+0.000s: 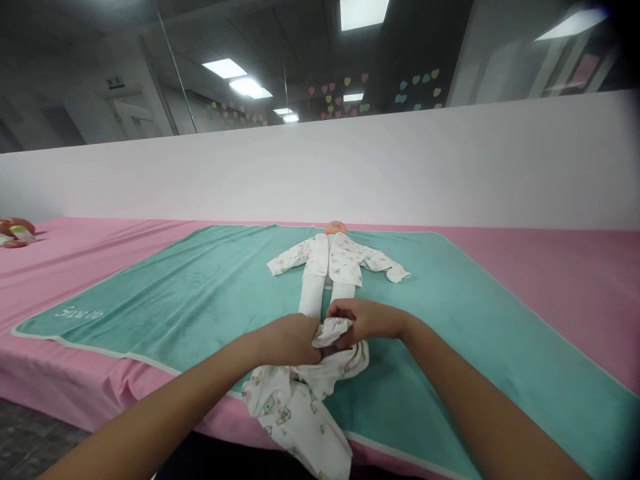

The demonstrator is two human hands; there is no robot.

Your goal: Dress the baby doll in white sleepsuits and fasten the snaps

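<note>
A baby doll (335, 227) lies on its back on a green towel (200, 293), legs toward me. It wears a white printed jacket (345, 262), open at the front, with the sleeves spread out, and white leg coverings (312, 297). At the doll's feet, my left hand (295, 339) and my right hand (367, 320) both grip bunched white baby pants (305, 407) with a small print. The gathered opening is between my fingers, and the loose cloth hangs over the front edge. The doll's feet are hidden by my hands and the cloth.
The towel lies on a pink-covered platform (540, 267), whose front edge is close to me. A white low wall (300, 173) with dark glass above stands behind it. At the far left lies a brown doll-like object (15, 230), partly out of view.
</note>
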